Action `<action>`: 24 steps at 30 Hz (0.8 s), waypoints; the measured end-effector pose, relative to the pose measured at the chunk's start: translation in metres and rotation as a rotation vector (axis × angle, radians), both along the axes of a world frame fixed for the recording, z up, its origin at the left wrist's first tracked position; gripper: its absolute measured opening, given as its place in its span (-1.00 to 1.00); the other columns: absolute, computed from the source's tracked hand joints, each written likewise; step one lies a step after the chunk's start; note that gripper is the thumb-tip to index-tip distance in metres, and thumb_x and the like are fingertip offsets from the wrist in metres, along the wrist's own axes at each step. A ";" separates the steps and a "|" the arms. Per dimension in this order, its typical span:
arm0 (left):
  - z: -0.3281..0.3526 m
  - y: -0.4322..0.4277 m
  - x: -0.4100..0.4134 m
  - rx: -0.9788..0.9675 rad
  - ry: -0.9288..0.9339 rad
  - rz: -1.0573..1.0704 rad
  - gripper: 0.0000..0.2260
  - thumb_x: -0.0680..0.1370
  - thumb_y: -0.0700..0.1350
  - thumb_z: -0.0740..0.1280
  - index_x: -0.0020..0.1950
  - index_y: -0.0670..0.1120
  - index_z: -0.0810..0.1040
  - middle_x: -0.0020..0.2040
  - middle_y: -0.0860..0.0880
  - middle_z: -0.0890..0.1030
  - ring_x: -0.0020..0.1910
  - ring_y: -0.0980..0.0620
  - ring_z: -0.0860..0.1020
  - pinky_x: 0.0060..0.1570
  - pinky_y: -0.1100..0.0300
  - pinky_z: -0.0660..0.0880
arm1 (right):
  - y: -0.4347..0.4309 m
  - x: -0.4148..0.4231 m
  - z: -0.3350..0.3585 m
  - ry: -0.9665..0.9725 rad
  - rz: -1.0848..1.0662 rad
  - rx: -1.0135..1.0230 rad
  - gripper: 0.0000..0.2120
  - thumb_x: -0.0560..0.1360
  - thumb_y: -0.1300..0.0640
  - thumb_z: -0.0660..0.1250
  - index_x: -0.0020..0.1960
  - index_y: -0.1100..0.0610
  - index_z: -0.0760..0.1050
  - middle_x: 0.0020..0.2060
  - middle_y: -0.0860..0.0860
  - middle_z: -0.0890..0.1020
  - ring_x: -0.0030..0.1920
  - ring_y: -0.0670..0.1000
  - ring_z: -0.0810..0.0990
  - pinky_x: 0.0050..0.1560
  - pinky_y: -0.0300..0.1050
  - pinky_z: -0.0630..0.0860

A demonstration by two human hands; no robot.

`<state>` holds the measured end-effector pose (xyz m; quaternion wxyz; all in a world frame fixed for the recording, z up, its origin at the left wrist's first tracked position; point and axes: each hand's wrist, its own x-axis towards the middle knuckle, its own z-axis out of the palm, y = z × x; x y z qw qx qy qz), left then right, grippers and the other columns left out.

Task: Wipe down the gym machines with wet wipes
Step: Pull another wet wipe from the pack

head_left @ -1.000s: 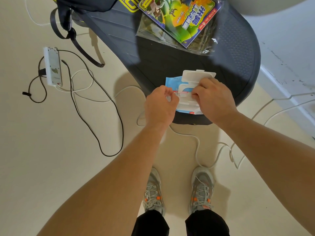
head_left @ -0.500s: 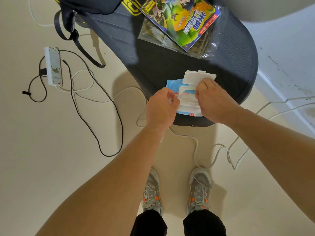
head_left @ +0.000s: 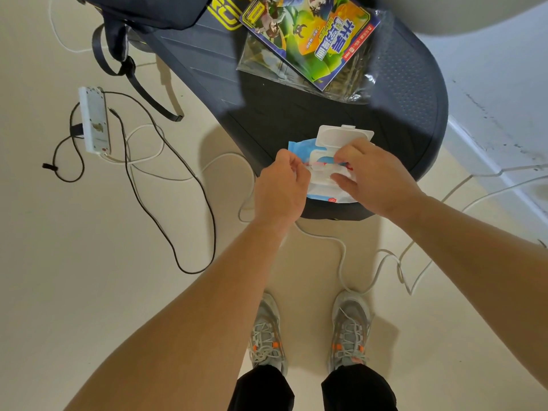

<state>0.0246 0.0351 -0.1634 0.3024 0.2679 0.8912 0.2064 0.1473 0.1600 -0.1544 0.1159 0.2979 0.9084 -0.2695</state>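
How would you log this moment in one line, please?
left hand: pinching at wipes pack opening | right hand: holding pack | lid: open

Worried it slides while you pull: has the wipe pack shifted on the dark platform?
No. The wipe pack lies at the same spot by the near edge of the dark platform.
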 end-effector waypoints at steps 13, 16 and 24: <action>0.002 0.003 0.002 -0.009 0.010 -0.015 -0.86 0.68 0.06 0.18 0.02 0.02 0.38 -0.06 0.09 0.57 -0.18 0.11 0.53 -0.24 0.30 0.50 | 0.009 0.002 0.009 -0.046 -0.036 -0.046 -0.90 0.63 0.12 0.28 0.10 0.12 0.51 0.13 0.09 0.62 -0.01 0.07 0.60 0.07 -0.08 0.61; 0.002 0.003 0.004 -0.020 0.015 -0.025 -0.86 0.68 0.07 0.18 0.02 0.03 0.37 -0.07 0.10 0.56 -0.18 0.11 0.53 -0.21 0.30 0.52 | 0.012 0.007 0.008 -0.052 -0.058 -0.102 -0.95 0.63 0.14 0.27 0.08 0.07 0.48 0.16 0.07 0.63 -0.03 0.00 0.54 -0.01 -0.17 0.56; 0.002 0.004 0.004 -0.026 0.030 -0.035 -0.83 0.68 0.05 0.18 0.04 -0.03 0.43 -0.10 0.07 0.57 -0.16 0.05 0.57 -0.11 0.06 0.61 | 0.011 0.012 0.006 -0.036 -0.137 -0.168 -0.85 0.64 0.07 0.27 0.19 0.04 0.47 0.19 0.03 0.63 0.01 0.03 0.62 -0.10 -0.20 0.61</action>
